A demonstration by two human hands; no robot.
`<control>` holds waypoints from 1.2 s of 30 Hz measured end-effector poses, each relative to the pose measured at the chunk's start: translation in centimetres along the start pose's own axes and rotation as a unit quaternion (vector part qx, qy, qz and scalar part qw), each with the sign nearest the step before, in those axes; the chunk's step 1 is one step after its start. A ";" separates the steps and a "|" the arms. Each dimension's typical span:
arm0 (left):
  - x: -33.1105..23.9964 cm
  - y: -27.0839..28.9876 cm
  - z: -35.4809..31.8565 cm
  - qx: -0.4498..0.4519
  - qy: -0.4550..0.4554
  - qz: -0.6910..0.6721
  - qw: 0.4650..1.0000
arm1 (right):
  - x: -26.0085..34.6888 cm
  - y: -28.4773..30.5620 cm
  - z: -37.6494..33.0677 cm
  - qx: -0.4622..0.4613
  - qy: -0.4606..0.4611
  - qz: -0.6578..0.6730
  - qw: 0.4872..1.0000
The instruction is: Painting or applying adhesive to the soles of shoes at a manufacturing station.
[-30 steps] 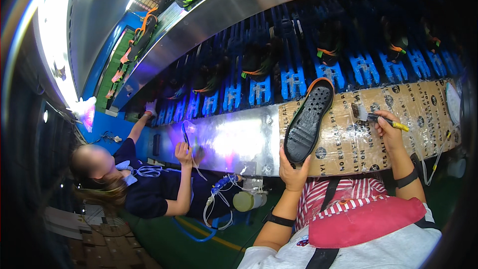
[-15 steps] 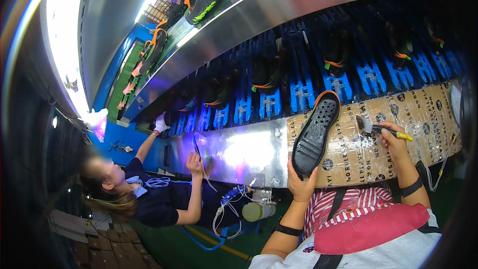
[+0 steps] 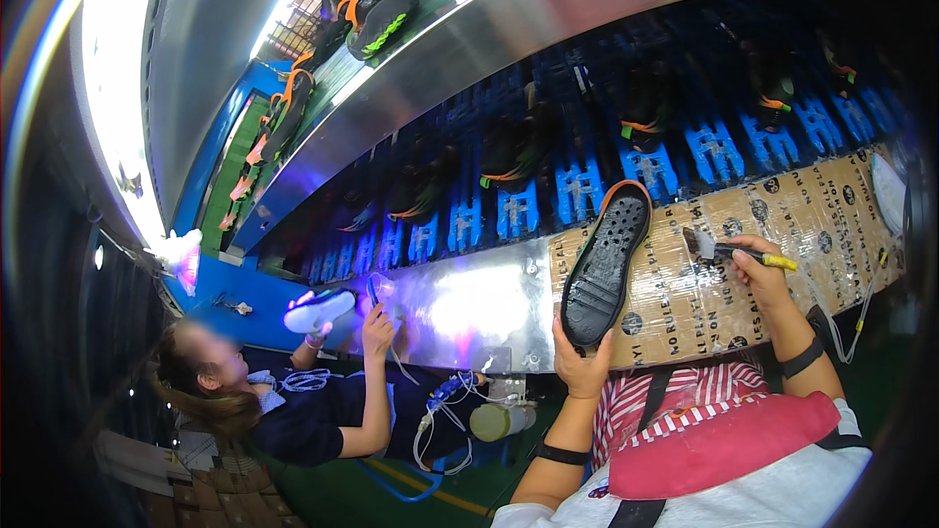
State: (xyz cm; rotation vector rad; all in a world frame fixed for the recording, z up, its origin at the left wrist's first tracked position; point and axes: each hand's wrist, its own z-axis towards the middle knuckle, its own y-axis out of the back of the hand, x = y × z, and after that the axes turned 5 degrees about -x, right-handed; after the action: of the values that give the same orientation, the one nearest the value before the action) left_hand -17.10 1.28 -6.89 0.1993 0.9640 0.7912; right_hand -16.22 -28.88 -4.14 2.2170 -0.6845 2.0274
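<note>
My left hand (image 3: 583, 364) grips the heel end of a black shoe sole (image 3: 608, 269) with an orange edge at the toe. The sole's inner face, with holes at the front and ribs toward the heel, points up at me, toe away. In my right hand (image 3: 761, 269) is a brush (image 3: 743, 253) with a black and yellow handle. Its pale, dark-tipped bristles point left, a short gap from the sole. Both hands are over a cardboard sheet (image 3: 675, 323) printed with dark marks.
Blue racks (image 3: 577, 194) carrying dark shoe parts run along the bench's far side. A shiny metal bench (image 3: 469, 303) lies left of the cardboard. There a co-worker (image 3: 323, 411) holds a pale sole (image 3: 321, 311) and a thin tool. Shoes (image 3: 381, 22) stand on the upper conveyor.
The co-worker's gloved hand has come back from the racks and now holds a pale sole. My hands keep the sole and the brush, the view having shifted slightly.
</note>
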 end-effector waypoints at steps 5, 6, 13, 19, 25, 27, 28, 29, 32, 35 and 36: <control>0.1 0.0 -0.1 0.015 0.002 0.004 1.000 | -0.2 0.1 0.1 0.003 0.002 -0.005 1.000; 0.2 -0.2 -0.1 -0.001 -0.001 0.002 1.000 | -0.1 0.0 0.1 0.004 0.006 -0.002 1.000; 0.2 -0.3 0.0 -0.016 -0.011 0.006 1.000 | -0.2 0.1 0.2 0.005 0.009 -0.001 1.000; -0.1 -0.2 0.1 -0.017 -0.015 0.010 1.000 | -0.4 0.2 0.4 -0.006 0.008 0.013 1.000; -0.2 0.0 0.1 0.014 -0.004 0.016 1.000 | -0.4 0.4 0.4 -0.010 -0.004 0.027 1.000; -0.2 0.0 0.1 0.014 -0.005 0.017 1.000 | -0.4 0.4 0.3 -0.008 -0.001 0.024 1.000; -0.2 0.0 0.0 0.014 -0.007 0.017 1.000 | -0.4 0.4 0.3 -0.007 0.002 0.020 1.000; -0.1 0.0 0.0 0.014 -0.007 0.017 1.000 | -0.4 0.4 0.4 -0.006 0.002 0.020 1.000; 0.0 0.0 0.0 0.004 -0.018 0.018 1.000 | -0.5 0.3 0.4 -0.006 0.006 0.011 1.000; -0.1 0.0 -0.1 -0.006 -0.023 0.040 0.999 | -0.5 0.2 0.4 -0.003 0.007 0.011 1.000; -0.1 0.0 -0.1 -0.009 -0.025 0.048 0.998 | -0.5 0.2 0.5 -0.009 0.011 0.008 1.000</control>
State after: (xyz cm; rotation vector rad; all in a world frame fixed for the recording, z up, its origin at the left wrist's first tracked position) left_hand -17.15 1.20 -6.91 0.2495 0.9051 0.8801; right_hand -15.87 -29.04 -4.73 2.1837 -0.7169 2.0408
